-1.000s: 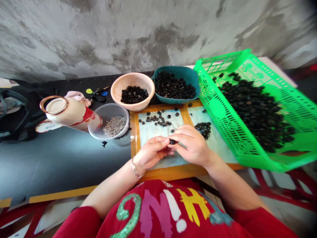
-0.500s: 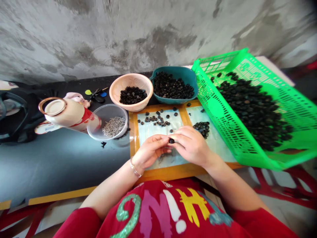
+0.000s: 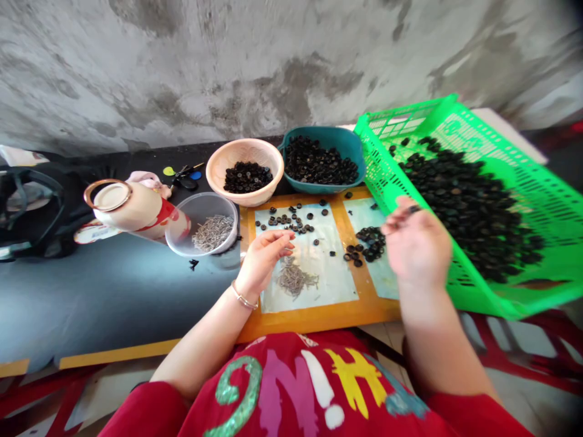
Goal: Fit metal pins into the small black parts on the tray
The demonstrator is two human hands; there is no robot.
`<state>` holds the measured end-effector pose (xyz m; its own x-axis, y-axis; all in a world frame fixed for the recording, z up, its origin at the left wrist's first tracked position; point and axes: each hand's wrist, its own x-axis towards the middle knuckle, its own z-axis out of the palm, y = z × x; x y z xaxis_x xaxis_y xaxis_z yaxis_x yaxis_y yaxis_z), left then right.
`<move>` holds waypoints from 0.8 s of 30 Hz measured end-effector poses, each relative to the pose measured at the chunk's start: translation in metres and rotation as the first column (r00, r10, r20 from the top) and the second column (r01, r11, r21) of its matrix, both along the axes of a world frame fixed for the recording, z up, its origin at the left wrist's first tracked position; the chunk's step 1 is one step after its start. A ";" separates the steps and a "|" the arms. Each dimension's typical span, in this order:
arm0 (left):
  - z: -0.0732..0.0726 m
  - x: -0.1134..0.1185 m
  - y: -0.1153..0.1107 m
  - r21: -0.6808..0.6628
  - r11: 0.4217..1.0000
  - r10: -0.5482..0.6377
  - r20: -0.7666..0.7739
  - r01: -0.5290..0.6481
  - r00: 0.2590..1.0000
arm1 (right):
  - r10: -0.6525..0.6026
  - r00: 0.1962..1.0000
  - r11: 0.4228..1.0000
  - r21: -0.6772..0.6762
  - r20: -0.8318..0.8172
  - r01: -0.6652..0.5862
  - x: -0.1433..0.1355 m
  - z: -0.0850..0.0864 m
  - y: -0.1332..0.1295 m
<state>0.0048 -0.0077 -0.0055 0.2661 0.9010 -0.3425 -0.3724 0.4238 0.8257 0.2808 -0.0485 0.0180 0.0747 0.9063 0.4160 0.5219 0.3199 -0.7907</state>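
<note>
A glossy black tabletop (image 3: 113,291) meets a grey, stained plaster wall (image 3: 204,67) along its back edge; yellow-orange tape (image 3: 118,353) binds its front edge. Tape also frames a bluish-white flat sheet (image 3: 334,273) at the middle of that front edge, where a heap of thin silver metal pins (image 3: 295,279) lies, with loose black round pieces (image 3: 286,220) farther back. The left hand (image 3: 264,258) is above the sheet's left edge, fingertips drawn together; whether they pinch anything, I cannot tell. The right hand (image 3: 416,243), slightly blurred, is raised beside a bright green perforated plastic basket (image 3: 460,285) at the tabletop's right end, its fingers grasping a small black round piece (image 3: 413,209). Toward the back edge, a peach round plastic bowl (image 3: 216,167) stands just beside a teal plastic basin (image 3: 319,185), both holding black pieces.
</note>
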 end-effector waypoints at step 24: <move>-0.004 -0.009 0.014 0.472 0.803 0.190 -0.781 0.363 0.595 | 0.760 0.346 0.642 -0.557 0.549 -0.527 -0.074 -0.017 0.024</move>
<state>-0.0047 0.0063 -0.0098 0.2401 0.9677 0.0774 0.5245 -0.1964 0.8284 0.2071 -0.0248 0.0006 -0.7744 0.5988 -0.2044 0.6261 0.6786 -0.3840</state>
